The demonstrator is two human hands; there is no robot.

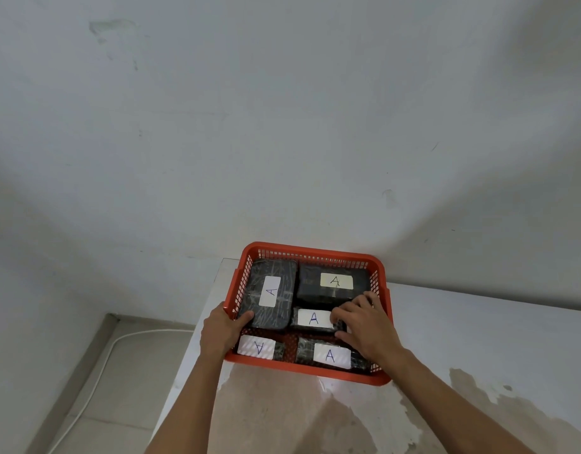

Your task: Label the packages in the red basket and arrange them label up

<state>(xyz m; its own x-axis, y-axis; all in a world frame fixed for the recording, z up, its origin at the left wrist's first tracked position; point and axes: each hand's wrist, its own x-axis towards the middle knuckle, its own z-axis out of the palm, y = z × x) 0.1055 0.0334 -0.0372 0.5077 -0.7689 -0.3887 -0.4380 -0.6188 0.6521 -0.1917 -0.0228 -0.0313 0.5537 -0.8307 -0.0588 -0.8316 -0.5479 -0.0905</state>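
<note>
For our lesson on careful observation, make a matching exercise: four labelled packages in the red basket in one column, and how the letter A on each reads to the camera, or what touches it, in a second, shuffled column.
Column 1
1. far-left package
2. far-right package
3. near-left package
4. middle package

Column 2
a. A upside down
b. right hand on it
c. A turned sideways
d. cream label, A upright

Pairs: 1-c, 2-d, 3-a, 4-b

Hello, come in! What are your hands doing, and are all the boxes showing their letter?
Left hand on red basket rim. Right hand touching the middle package; grip unclear. Five packages visible, all labels up. Nothing in the way.
</note>
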